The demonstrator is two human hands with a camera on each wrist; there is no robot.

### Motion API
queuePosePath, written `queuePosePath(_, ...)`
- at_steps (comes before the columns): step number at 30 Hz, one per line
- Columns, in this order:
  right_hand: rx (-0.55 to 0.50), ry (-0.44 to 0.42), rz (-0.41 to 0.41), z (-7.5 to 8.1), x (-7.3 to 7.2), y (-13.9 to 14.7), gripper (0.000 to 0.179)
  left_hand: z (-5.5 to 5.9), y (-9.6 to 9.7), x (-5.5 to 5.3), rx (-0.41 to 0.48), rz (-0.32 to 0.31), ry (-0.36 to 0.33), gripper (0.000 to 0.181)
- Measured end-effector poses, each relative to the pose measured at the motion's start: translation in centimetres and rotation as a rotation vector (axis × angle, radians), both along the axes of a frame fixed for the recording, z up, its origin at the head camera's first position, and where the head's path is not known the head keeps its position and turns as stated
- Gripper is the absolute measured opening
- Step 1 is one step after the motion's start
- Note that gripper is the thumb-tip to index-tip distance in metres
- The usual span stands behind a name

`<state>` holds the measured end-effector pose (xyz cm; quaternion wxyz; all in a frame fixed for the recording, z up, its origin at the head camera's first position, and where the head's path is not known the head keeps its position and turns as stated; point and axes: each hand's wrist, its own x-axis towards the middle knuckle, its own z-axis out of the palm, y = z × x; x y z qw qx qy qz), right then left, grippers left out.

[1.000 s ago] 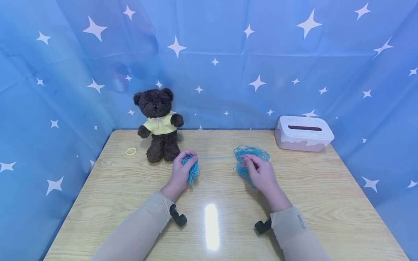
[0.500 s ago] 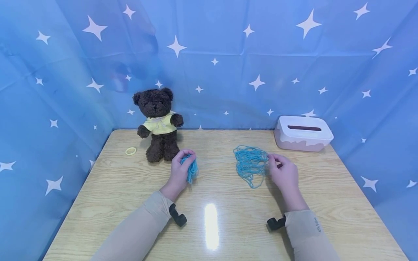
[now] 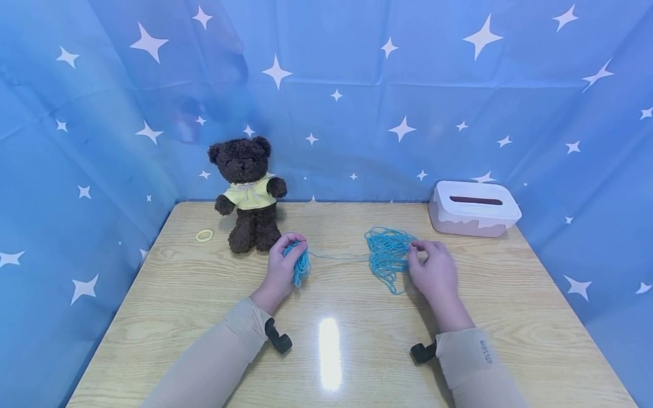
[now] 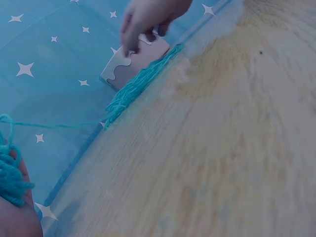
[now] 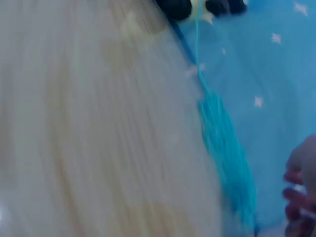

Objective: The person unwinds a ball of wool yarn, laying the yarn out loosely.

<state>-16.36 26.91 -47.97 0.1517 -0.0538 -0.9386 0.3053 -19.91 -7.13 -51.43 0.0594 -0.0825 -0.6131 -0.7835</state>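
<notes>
In the head view my left hand [image 3: 280, 263] grips a bundle of blue yarn [image 3: 301, 270] in front of the teddy bear. From it a thin, slightly slack strand [image 3: 336, 258] crosses to a loose pile of looped blue yarn [image 3: 386, 255] on the table. My right hand [image 3: 435, 273] is at the pile's right edge, its fingers loosely bent. No strand shows between those fingers in the left wrist view, where the hand [image 4: 150, 22] hangs above the pile [image 4: 138, 89]. The right wrist view is blurred; the yarn pile [image 5: 227, 153] lies apart from the fingers there.
A dark brown teddy bear [image 3: 245, 181] in a yellow top stands at the back left, beside a pale yellow ring [image 3: 204, 236]. At the back right is a white and pink tissue box [image 3: 474, 209]. A starry blue curtain [image 3: 326, 141] borders the wooden table [image 3: 265, 362].
My right hand first moved right across the pile with the strand, then let go and came slightly back left. The strand has gone from taut to slack. My left hand has stayed nearly still.
</notes>
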Motion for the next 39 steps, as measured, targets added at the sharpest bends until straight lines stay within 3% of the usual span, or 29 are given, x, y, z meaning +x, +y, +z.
queuePosePath(3, -0.069, 0.139, 0.129, 0.1, 0.0, -1.9, 0.026, 0.0, 0.0, 0.0, -0.005, -0.009, 0.004, 0.022)
queuePosePath(6, -0.134, 0.177, 0.292, 0.3, 0.1, -4.2, 0.025, 0.0, 0.0, 0.0, -0.014, -0.012, 0.006, 0.024)
queuePosePath(10, -0.194, 0.083, 0.432, 0.4, 0.2, -7.6, 0.034, 0.1, 0.0, 0.1, -0.027, -0.005, 0.002, 0.023)
queuePosePath(16, -0.211, -0.064, 0.543, 0.4, -0.1, -12.3, 0.042, 0.1, -0.1, 0.1, -0.030, -0.019, 0.002, 0.028)
queuePosePath(21, -0.187, -0.060, 0.541, 0.4, -0.2, -14.6, 0.036, 0.0, 0.0, 0.1, -0.033, -0.030, 0.007, 0.025)
queuePosePath(26, -0.170, -0.034, 0.514, 0.2, -0.4, -14.9, 0.019, 0.0, 0.0, 0.0, -0.029, -0.031, 0.016, 0.024)
queuePosePath(32, -0.189, -0.042, 0.485, 0.5, -0.2, -13.3, 0.018, 0.0, 0.0, 0.0, -0.009, -0.037, 0.012, 0.021)
queuePosePath(39, -0.222, 0.015, 0.419, 0.9, 0.1, -10.1, 0.019, 0.1, 0.0, 0.1, 0.001, -0.033, 0.000, 0.009)
